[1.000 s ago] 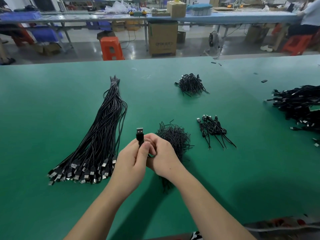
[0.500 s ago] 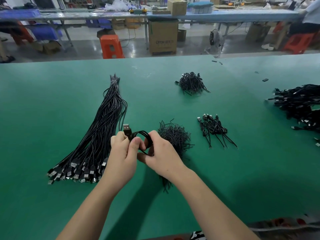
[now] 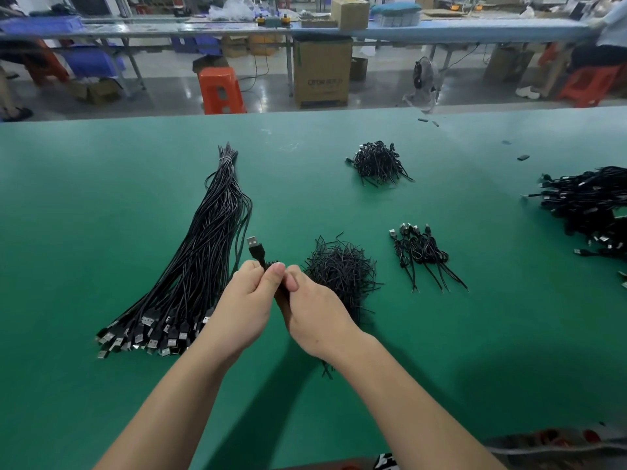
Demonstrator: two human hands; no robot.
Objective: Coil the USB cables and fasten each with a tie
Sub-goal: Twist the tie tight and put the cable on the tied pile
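Coiled black USB cable (image 3: 271,266) held above the green bench (image 3: 101,198), near centre, its silver-tipped plug (image 3: 253,244) sticking up toward 11 o'clock from between the two hands. Left hand (image 3: 249,300) curled round the coil, thumb pressed over the top. Right hand (image 3: 315,312) touching the left, fingers (image 3: 291,279) pinching the cable from the 3 o'clock side; most of the coil hidden behind both hands, tie on it not discernible.

Just at 2 o'clock of the hands, partly behind the right hand, a loose heap of thin black wire ties (image 3: 341,269) on the bench. At 9 to 11 o'clock, a long bundle of straight black USB cables (image 3: 200,262), plugs fanned out at the near end, far ends gathered to a point. At 3 o'clock, well apart, a small cluster of coiled black cables (image 3: 420,254) with tails pointing toward the near edge. At 1 o'clock, farther off, a second heap of black ties (image 3: 378,162). At the right edge, a large pile of black cables (image 3: 587,205), partly cut off.

Beyond the bench, an orange plastic stool (image 3: 221,90) and a brown cardboard box (image 3: 321,71) on the floor under a long blue table (image 3: 441,30).
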